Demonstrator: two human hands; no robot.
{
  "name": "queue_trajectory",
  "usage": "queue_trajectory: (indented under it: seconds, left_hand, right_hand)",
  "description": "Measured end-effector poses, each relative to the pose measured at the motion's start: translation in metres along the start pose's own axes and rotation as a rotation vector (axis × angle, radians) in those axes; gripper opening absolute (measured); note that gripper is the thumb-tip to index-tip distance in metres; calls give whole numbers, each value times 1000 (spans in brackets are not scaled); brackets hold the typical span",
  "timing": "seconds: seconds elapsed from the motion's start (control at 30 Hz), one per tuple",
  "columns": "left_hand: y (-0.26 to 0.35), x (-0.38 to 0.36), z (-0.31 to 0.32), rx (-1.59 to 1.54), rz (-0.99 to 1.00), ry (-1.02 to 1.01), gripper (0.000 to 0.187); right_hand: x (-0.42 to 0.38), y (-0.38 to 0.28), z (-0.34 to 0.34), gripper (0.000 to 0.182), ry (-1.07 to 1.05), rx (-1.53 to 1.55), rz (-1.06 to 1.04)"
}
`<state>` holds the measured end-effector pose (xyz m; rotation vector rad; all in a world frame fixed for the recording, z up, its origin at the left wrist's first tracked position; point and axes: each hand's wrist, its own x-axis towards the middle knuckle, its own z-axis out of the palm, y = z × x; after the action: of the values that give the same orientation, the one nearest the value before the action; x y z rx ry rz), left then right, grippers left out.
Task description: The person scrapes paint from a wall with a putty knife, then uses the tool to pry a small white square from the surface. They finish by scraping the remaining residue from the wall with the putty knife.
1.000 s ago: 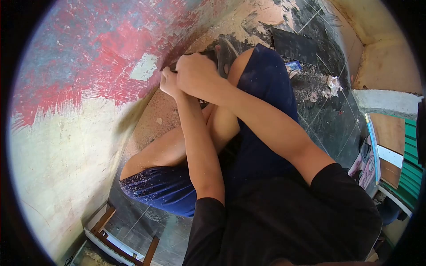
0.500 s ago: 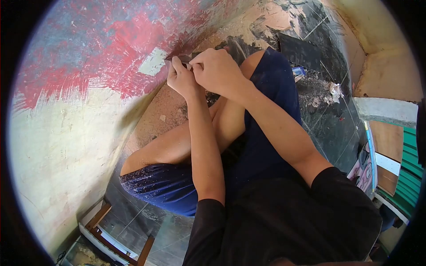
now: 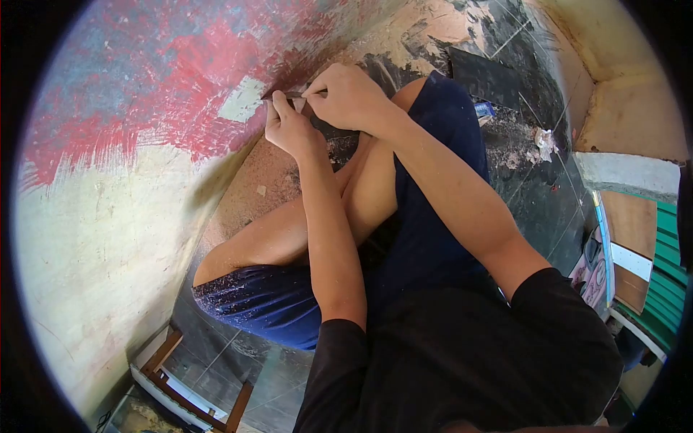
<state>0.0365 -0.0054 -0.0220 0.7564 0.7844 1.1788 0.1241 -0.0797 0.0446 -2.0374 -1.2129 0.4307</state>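
My left hand (image 3: pixel 292 135) is closed in a pinch on a small flat piece (image 3: pixel 299 104), pale on its near face and dark along its upper edge. What kind of thing it is does not show clearly. My right hand (image 3: pixel 348 97) pinches at its right end, fingers bent and thumb toward the left hand. Both hands are over my crossed legs, close to the wall (image 3: pixel 108 231). Scraped red and grey-blue paint covers the upper wall, with a pale bare patch (image 3: pixel 243 99) just left of my fingers.
Dust and paint flakes lie on the dark tiled floor (image 3: pixel 534 216). A black flat sheet (image 3: pixel 484 79), a small blue packet (image 3: pixel 484 110) and a crumpled white scrap (image 3: pixel 545 143) lie to the right. A wooden frame (image 3: pixel 188 382) stands at lower left.
My hands have drawn slightly apart, the right one shifting up a little and the left moving slightly left. More of the pale flat piece shows between them.
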Motion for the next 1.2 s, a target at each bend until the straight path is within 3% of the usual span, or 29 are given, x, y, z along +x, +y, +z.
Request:
queue_trajectory:
  seconds: [0.1,0.17,0.2,0.23,0.3,0.4,0.47,0.6,0.63,0.77,0.87,0.93,1.2]
  left_hand:
    - [-7,3,-4,-44,-12,-21,20]
    - [-7,2,-6,-72,-20,130,22]
    - [-17,16,-33,-19,-103,170,25]
    - [-7,9,-38,-49,-160,208,31]
    - [-9,10,-72,-184,-298,75,41]
    - [-23,15,-85,-163,-313,175,51]
    - [-19,-1,-62,-122,-259,152,50]
    - [-20,-22,-28,-147,-258,24,44]
    - [-18,-23,-24,-206,-272,7,45]
    - [-14,-14,-27,-239,-321,28,49]
    - [-17,-5,-28,-298,-385,58,49]
    - [-19,0,-31,-289,-422,-45,48]
    - [-10,11,-26,-341,-390,-44,51]
  right_hand:
    - [2,3,3,23,-19,-23,-11]
    - [10,8,29,21,-44,16,-12]
    - [7,-10,35,21,-108,-53,94]
    - [3,-15,49,18,-83,-55,12]
    - [-4,-26,64,17,-168,-87,-6]
    - [-9,-31,65,22,-265,-164,-31]
    - [-7,-17,59,25,-385,-204,-20]
    - [-12,6,33,27,-402,-248,37]
    - [-14,10,30,27,-318,-175,30]
    - [-21,5,18,27,-227,-158,35]
    - [-10,3,21,26,-339,-250,8]
    - [0,-2,22,24,-382,-313,-32]
    - [35,-7,24,15,-437,-547,-265]
